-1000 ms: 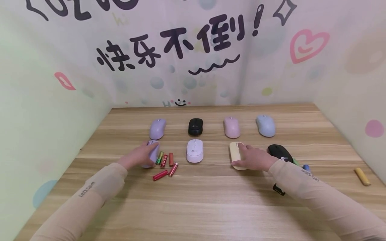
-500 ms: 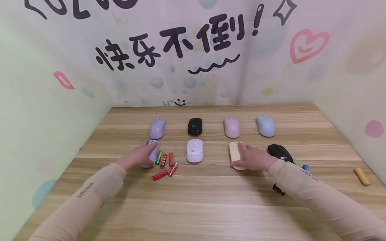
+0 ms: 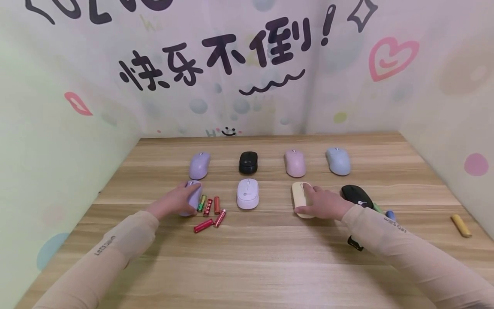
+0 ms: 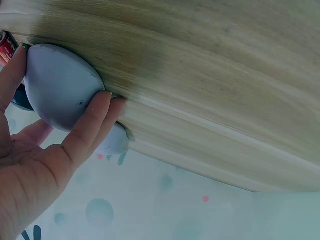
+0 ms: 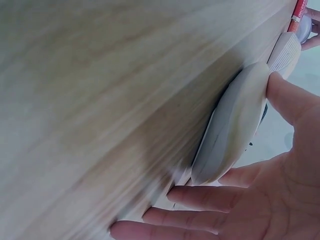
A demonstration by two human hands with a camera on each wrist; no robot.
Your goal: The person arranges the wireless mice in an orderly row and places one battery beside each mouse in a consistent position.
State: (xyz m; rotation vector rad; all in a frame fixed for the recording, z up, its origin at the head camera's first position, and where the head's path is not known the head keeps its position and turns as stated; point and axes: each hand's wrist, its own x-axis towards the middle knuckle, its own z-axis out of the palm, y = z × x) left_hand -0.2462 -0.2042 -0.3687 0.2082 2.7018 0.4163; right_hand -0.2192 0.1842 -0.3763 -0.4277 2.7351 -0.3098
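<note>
In the head view my left hand [image 3: 173,202] grips a purple computer mouse [image 3: 195,198] on the wooden table. The left wrist view has the thumb on one side of that mouse [image 4: 62,85] and fingers on the other. My right hand [image 3: 323,203] holds a cream mouse [image 3: 299,198] by its sides, also on the table. From the right wrist, the thumb touches one flank of the cream mouse [image 5: 237,120]; several fingers extend past it to the tabletop. Between the hands stands a white-lilac mouse [image 3: 248,194]. Several batteries [image 3: 207,207] lie right beside the left hand.
A back row holds a purple mouse [image 3: 200,165], a black mouse [image 3: 248,162], a pink mouse [image 3: 295,163] and a blue mouse [image 3: 338,161]. Near the right forearm are another black mouse [image 3: 356,195], a blue battery [image 3: 390,215] and a small black piece [image 3: 355,243]. A yellow battery [image 3: 461,225] lies far right.
Both hands stay on their mice. Only the head view has shifted slightly, so everything appears a little further left.
</note>
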